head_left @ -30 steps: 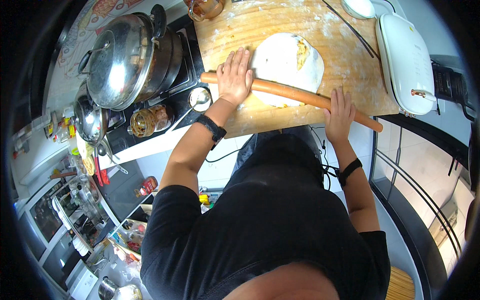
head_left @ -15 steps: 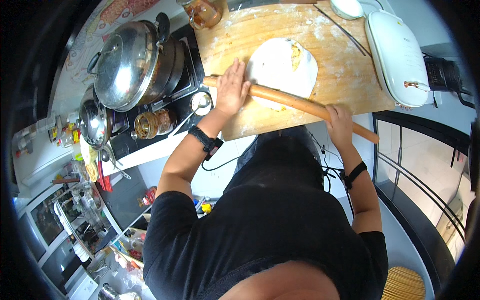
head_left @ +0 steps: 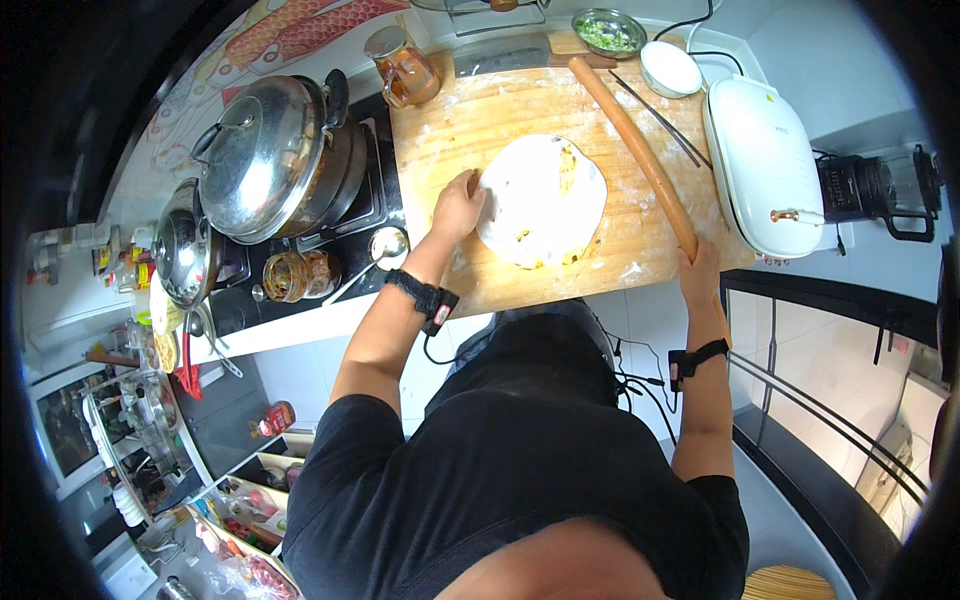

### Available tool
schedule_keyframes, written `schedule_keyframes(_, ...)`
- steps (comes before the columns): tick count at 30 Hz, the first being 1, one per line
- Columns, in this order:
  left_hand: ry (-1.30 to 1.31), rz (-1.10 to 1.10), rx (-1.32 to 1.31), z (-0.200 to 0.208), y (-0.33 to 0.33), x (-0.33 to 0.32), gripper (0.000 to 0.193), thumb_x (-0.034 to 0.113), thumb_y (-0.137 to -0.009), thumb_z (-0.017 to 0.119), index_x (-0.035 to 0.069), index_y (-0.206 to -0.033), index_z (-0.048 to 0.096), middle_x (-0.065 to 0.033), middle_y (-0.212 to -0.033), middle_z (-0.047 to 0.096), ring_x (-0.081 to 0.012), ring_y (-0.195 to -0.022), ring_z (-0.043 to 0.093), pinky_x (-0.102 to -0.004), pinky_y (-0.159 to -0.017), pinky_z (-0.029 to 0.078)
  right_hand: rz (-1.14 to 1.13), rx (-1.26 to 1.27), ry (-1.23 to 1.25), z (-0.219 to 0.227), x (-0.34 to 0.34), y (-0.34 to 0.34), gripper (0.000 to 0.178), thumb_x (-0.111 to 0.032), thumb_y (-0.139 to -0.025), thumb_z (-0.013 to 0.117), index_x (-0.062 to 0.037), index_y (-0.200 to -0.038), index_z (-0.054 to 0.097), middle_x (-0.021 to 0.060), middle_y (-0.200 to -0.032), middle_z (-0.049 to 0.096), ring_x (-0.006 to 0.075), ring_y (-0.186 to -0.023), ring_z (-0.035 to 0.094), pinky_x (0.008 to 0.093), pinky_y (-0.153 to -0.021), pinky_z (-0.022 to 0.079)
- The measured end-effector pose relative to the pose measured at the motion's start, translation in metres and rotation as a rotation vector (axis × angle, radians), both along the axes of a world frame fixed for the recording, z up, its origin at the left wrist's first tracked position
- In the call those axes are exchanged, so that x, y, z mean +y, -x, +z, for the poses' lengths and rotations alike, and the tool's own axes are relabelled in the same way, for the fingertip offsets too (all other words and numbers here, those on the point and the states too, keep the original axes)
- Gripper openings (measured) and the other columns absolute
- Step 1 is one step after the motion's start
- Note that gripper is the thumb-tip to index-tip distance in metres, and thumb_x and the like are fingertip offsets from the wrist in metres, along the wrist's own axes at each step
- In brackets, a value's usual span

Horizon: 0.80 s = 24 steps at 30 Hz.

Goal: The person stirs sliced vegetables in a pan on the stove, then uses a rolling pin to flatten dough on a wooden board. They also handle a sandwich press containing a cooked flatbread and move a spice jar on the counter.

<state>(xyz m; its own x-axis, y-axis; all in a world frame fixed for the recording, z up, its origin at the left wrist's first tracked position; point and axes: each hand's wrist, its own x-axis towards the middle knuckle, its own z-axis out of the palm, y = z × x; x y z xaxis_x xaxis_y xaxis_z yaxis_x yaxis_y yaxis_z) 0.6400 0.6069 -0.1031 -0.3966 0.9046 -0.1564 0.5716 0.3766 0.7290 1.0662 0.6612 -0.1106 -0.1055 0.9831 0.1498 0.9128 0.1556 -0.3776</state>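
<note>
A round, flat sheet of dough (head_left: 535, 205) lies on the floured wooden board (head_left: 440, 140), with yellowish filling showing through at its upper right and along its lower edge. My left hand (head_left: 460, 208) is at the dough's left edge, fingers curled in and closed on the rim; the fingertips are partly hidden. A long wooden rolling pin (head_left: 640, 150) lies slanted on the right side of the board. Its near end is in my right hand (head_left: 700, 268), which is closed around it at the board's front right corner.
Right of the pin lie dark chopsticks (head_left: 660, 120) and a white electric griddle (head_left: 765, 165). Behind are a white bowl (head_left: 671, 70), a bowl of chopped greens (head_left: 608, 34) and a cleaver (head_left: 505, 55). On the left stand a glass jug (head_left: 403, 70), a large lidded pot (head_left: 265, 160) and jars (head_left: 287, 276).
The rolling pin has come off the dough and swung to the board's right side, held by my right hand alone. My left hand has left the pin for the dough's left edge.
</note>
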Motion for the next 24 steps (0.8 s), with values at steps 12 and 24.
schedule_keyframes(12,0.084,0.040,-0.270,0.005,-0.013,0.015,0.029,0.015,-0.074,0.072,-0.002,-0.093,0.058,-0.0080,-0.084,0.063,-0.0149,-0.072,0.058,-0.0273,-0.064,0.048,0.383,0.109,0.014,0.003,0.068,0.159,0.042,-0.014,-0.080,0.060,-0.0018,-0.119,0.051,0.0176,-0.116,0.055,0.0330,-0.111,0.049,0.0405,-0.095,0.039)
schedule_keyframes(24,-0.028,0.094,-0.005,0.025,-0.045,-0.011,0.027,0.021,-0.083,0.059,0.002,-0.103,0.054,-0.0215,-0.083,0.064,-0.0371,-0.078,0.062,-0.0417,-0.072,0.049,0.385,0.236,0.409,-0.026,0.106,0.171,0.025,-0.013,-0.074,0.066,-0.0024,-0.097,0.060,0.0130,-0.086,0.064,0.0265,-0.080,0.062,0.0348,-0.071,0.048)
